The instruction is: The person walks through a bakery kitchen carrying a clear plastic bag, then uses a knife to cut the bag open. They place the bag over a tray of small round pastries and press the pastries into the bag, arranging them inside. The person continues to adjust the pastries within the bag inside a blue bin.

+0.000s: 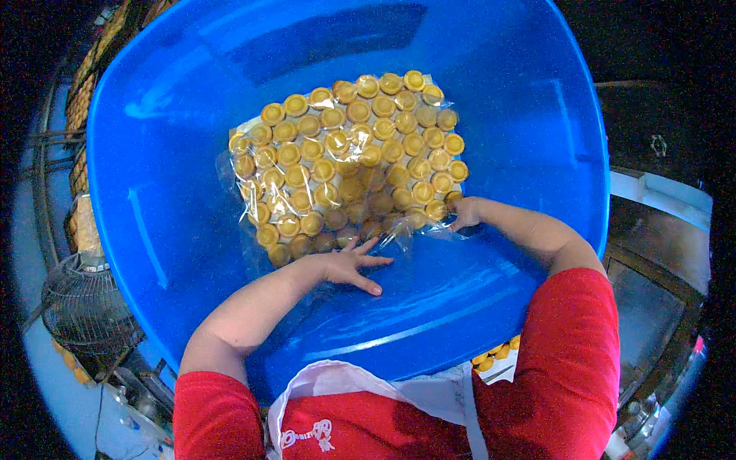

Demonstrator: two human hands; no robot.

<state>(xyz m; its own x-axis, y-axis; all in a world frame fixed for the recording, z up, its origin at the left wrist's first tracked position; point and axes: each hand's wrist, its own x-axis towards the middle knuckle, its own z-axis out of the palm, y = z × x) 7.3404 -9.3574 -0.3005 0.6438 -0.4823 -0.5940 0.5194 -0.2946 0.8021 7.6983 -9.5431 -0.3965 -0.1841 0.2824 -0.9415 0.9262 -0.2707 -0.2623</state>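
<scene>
Many small round golden pastry cups (pixel 311 148), like little tart shells, lie in close rows inside a big blue plastic tub (pixel 399 314). White paper shows at the edges of the layer. A clear, shiny plastic sheet (pixel 392 239) covers them, wrinkled and catching glare. At the near edge of the layer, my left hand (pixel 356 268) is open, its fingers spread over the loose edge of the sheet. My right hand (pixel 465 213) is at the near right corner of the layer, its fingers closed at the sheet's edge beside the last cups. Some of its fingertips are hidden.
The tub's high walls surround both forearms. Outside it, a round wire cage-like fan guard (pixel 86 303) stands at the left. More yellow pastry cups (pixel 497 355) show below the tub's near rim. A dark metal-framed panel (pixel 648 322) is at the right.
</scene>
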